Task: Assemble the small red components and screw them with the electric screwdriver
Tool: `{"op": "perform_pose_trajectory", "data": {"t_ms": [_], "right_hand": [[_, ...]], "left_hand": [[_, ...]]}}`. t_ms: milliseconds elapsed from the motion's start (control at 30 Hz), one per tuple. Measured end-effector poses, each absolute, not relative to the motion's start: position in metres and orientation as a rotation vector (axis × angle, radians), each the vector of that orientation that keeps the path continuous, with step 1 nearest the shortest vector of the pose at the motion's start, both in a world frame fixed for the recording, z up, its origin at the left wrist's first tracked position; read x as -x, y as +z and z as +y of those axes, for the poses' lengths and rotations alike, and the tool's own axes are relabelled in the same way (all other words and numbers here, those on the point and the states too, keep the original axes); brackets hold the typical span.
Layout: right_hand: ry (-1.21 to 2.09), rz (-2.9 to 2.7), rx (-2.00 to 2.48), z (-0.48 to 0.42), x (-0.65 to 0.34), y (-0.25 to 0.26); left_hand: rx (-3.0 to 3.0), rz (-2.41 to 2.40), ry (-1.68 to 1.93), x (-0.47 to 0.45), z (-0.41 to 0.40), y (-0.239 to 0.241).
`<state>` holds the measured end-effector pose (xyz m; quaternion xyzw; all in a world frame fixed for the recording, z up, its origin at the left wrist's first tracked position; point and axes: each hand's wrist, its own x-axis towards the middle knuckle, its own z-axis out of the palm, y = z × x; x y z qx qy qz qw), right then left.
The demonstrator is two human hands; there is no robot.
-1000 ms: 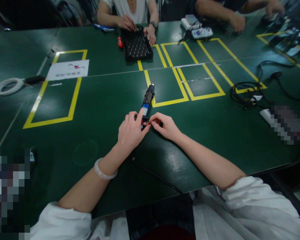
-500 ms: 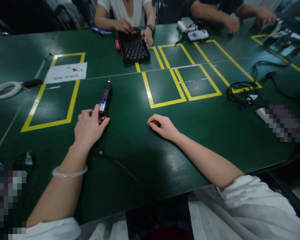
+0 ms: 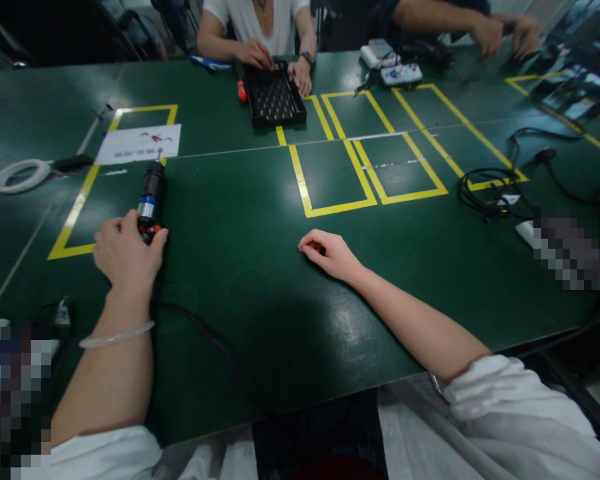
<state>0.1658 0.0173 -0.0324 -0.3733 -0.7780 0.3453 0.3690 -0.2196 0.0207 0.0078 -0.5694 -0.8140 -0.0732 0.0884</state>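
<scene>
My left hand (image 3: pixel 127 252) grips the rear end of a black electric screwdriver (image 3: pixel 151 193) with a blue band. The tool lies on the green table (image 3: pixel 260 267) and points away from me, over the yellow tape rectangle (image 3: pixel 75 213) on the left. A black cable (image 3: pixel 205 337) runs from it toward the near table edge. My right hand (image 3: pixel 330 253) rests on the table near the middle with its fingers curled in a pinch. What those fingers hold, if anything, is too small to see.
A white sheet (image 3: pixel 139 144) lies at the far end of the left rectangle, a white coil (image 3: pixel 20 175) further left. Across the table a person's hands (image 3: pixel 275 60) are at a black tray (image 3: pixel 276 100). More taped rectangles (image 3: pixel 365 153) and black cables (image 3: pixel 490 190) lie to the right.
My left hand has slid the screwdriver from the table's middle far to the left, onto the left yellow rectangle. My right hand let go of it and stayed put.
</scene>
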Motion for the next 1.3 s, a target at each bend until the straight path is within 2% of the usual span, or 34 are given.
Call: {"op": "perform_pose_trajectory", "data": {"t_ms": [333, 500, 633, 833, 933, 1167, 1300], "right_hand": [[0.897, -2.000, 0.965, 0.017, -0.166, -0.033], [0.896, -1.999, 0.959, 0.017, -0.165, -0.032], [0.893, -2.009, 0.962, 0.017, -0.165, -0.032], [1.109, -1.998, 0.820, 0.015, -0.165, -0.033], [1.153, -2.045, 0.775, 0.014, -0.166, -0.031], [1.122, -2.011, 0.819, 0.014, -0.166, -0.030], [1.075, -1.976, 0.843, 0.014, -0.166, -0.031]], "left_hand": [[1.626, -2.466, -0.363, 0.211, 0.015, 0.013], [1.910, -2.173, -0.907, 0.188, 0.016, 0.019], [2.389, -2.213, -1.405, 0.127, 0.013, 0.015], [3.295, -2.201, -1.287, 0.049, 0.001, 0.004], [3.541, -2.125, -1.189, 0.038, 0.001, 0.000], [3.393, -2.290, -1.628, 0.042, 0.006, -0.014], [3.322, -2.327, -1.699, 0.042, 0.006, -0.019]]}}
